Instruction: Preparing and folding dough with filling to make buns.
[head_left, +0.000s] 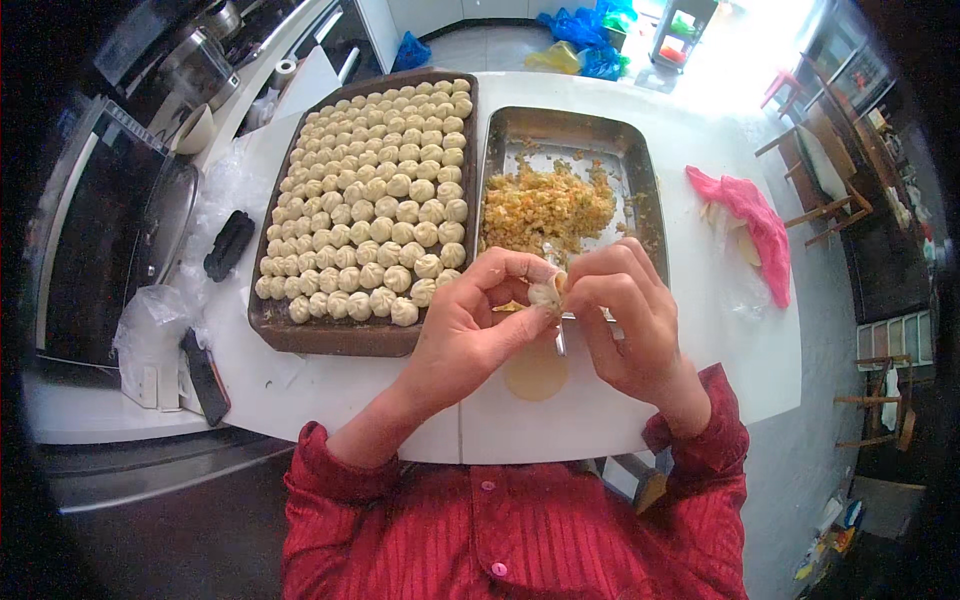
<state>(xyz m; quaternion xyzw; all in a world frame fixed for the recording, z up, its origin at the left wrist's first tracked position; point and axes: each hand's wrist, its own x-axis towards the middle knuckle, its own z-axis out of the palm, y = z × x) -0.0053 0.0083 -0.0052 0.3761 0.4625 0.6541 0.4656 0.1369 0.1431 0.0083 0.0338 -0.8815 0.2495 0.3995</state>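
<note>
L hand + R hand both pinched shut on dumpling, held above wrapper to pleat; tray nr for rows

Crumpled blue and yellow plastic bags lie on the far floor; a clear plastic bag sits near left.

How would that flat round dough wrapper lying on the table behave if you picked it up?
The dough wrapper looks thin and flat, so it would probably droop and weigh little. It may cling to the white table and tear if pulled, since the one in the hands is pinched easily.
</note>
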